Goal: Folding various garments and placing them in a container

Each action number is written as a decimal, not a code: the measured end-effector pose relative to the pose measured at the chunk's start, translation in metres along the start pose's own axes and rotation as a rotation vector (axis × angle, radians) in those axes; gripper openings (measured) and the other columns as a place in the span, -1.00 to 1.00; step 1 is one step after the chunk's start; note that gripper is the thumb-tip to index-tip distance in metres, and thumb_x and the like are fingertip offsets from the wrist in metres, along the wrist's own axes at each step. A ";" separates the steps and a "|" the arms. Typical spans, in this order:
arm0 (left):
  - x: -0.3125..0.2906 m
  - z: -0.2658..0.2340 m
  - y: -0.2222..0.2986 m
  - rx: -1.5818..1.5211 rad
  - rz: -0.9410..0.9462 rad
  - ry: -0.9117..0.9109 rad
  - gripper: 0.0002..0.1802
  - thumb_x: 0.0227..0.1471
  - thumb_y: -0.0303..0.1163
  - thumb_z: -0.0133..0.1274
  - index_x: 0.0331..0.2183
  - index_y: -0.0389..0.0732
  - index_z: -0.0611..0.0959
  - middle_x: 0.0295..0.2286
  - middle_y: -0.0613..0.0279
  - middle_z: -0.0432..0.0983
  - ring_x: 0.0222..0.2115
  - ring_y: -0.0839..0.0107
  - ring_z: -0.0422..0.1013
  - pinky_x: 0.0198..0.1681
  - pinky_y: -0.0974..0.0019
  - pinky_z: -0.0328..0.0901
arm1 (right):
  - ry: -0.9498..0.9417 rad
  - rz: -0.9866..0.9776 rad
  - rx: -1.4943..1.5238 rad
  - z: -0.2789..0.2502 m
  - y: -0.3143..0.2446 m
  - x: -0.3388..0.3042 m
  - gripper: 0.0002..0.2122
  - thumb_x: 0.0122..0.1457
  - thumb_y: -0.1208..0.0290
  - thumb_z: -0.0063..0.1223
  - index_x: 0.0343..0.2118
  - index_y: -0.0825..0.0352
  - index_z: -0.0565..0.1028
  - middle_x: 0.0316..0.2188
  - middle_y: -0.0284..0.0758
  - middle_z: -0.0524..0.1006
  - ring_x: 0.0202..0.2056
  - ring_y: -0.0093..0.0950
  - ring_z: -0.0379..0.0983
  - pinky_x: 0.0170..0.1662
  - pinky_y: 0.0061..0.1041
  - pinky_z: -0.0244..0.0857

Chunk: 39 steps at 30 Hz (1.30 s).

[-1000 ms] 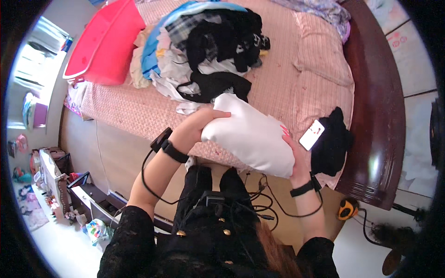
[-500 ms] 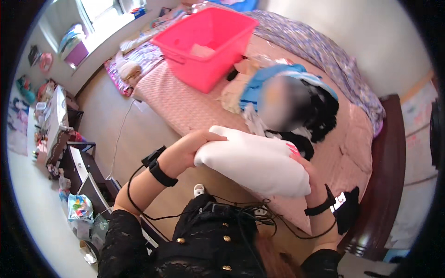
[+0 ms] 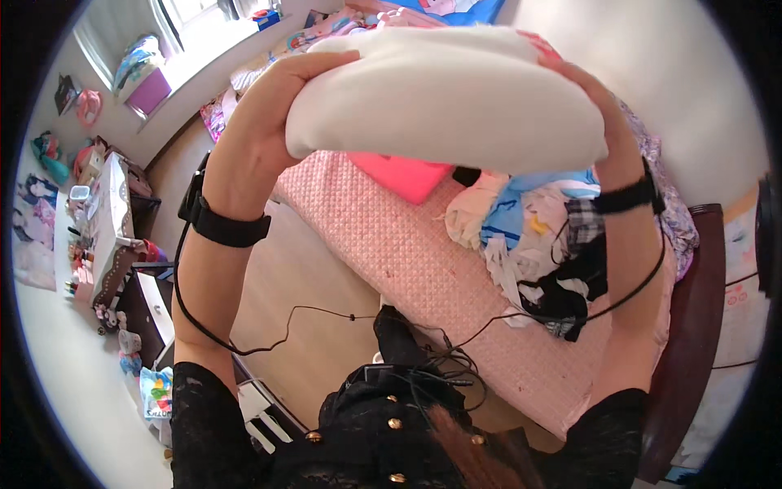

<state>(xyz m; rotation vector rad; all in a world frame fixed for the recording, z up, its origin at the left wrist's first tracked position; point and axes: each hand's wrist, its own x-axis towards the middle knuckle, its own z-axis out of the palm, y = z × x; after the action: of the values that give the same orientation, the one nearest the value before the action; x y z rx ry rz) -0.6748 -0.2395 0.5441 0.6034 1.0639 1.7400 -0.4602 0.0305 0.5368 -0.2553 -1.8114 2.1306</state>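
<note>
A folded white cloth bundle (image 3: 448, 102), soft and rounded, with a reddish-pink patch at its far right corner, is stretched between my two hands. Its left end is in my left hand (image 3: 281, 102), the thumb on top and the fingers underneath mostly hidden. At the opposite end my right hand (image 3: 599, 102) grips the bundle, with much of that hand behind the cloth. Both arms reach forward, holding it up above the bed. Below it, a bright pink plastic tub (image 3: 399, 174) shows only in part, because the bundle covers the rest.
A heap of mixed clothes (image 3: 521, 224) lies on the quilted pink bed (image 3: 358, 220). The dark wooden bed end (image 3: 684, 326) stands at the right. On the left is a cluttered dressing table (image 3: 114, 204). Thin black cables (image 3: 350, 317) hang between my wristbands.
Both hands have raised the white bundle and carried it forward, away from my body. It now blocks most of the pink tub, which was in full view before.
</note>
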 end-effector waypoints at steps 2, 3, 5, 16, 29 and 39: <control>0.039 -0.014 0.004 -0.052 0.028 -0.054 -0.69 0.04 -0.46 -0.04 -0.18 -0.45 0.44 -0.37 0.01 0.51 -0.49 0.37 0.52 -0.43 0.39 0.47 | 0.046 0.023 -0.032 -0.018 0.000 0.051 -0.73 0.13 0.35 0.00 -0.14 0.35 0.47 -0.25 -0.28 0.53 -0.28 -0.55 0.50 -0.25 -0.57 0.43; 0.060 -0.021 0.002 -0.043 0.060 -0.014 -0.68 0.04 -0.46 -0.04 -0.17 -0.45 0.43 -0.36 0.01 0.51 -0.48 0.37 0.52 -0.43 0.39 0.47 | 0.073 -0.002 -0.025 -0.029 0.004 0.074 -0.76 0.13 0.36 0.01 -0.17 0.34 0.49 -0.31 -0.30 0.54 -0.33 -0.56 0.51 -0.29 -0.59 0.43; 0.107 -0.041 -0.001 -0.051 0.065 0.055 -0.68 0.04 -0.46 -0.05 -0.16 -0.45 0.42 -0.35 0.00 0.50 -0.47 0.37 0.51 -0.42 0.39 0.47 | -0.005 0.114 0.041 -0.054 0.010 0.134 -0.77 0.12 0.39 0.01 -0.18 0.34 0.49 -0.36 -0.32 0.56 -0.36 -0.58 0.51 -0.32 -0.60 0.42; 0.284 -0.170 -0.079 -0.284 -0.278 0.328 -0.73 0.05 -0.42 -0.09 -0.21 -0.39 0.43 -0.41 0.11 0.50 -0.51 0.37 0.49 -0.55 0.34 0.42 | -0.168 0.650 0.124 -0.147 0.178 0.347 -0.74 0.15 0.43 -0.06 -0.12 0.41 0.43 -0.33 -0.28 0.56 -0.41 -0.56 0.52 -0.33 -0.54 0.44; 0.280 -0.130 -0.166 -0.029 -0.646 0.317 -0.35 -0.01 -0.53 -0.02 0.10 -0.42 0.13 0.03 -0.02 0.24 0.01 0.27 0.23 0.06 0.28 0.14 | -0.559 0.949 -1.181 -0.213 0.302 0.376 -0.57 -0.03 0.16 0.14 -0.15 0.37 0.47 -0.34 -0.28 0.56 -0.32 -0.36 0.51 -0.24 -0.42 0.38; 0.262 -0.147 -0.162 1.274 0.054 0.333 -0.14 -0.18 -0.50 0.13 0.15 -0.32 0.09 0.15 -0.09 -0.01 0.18 0.08 -0.06 0.20 0.12 -0.11 | -0.716 0.550 -1.582 -0.107 0.374 0.373 0.08 -0.21 -0.07 0.23 0.25 0.22 -0.26 0.09 0.11 0.19 0.04 -0.06 0.27 0.01 -0.15 0.22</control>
<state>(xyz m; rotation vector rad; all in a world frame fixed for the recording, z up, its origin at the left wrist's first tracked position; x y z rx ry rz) -0.8179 -0.0334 0.3131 1.1021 2.4054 1.0251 -0.8201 0.2132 0.1794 -0.3590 -3.7924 0.3637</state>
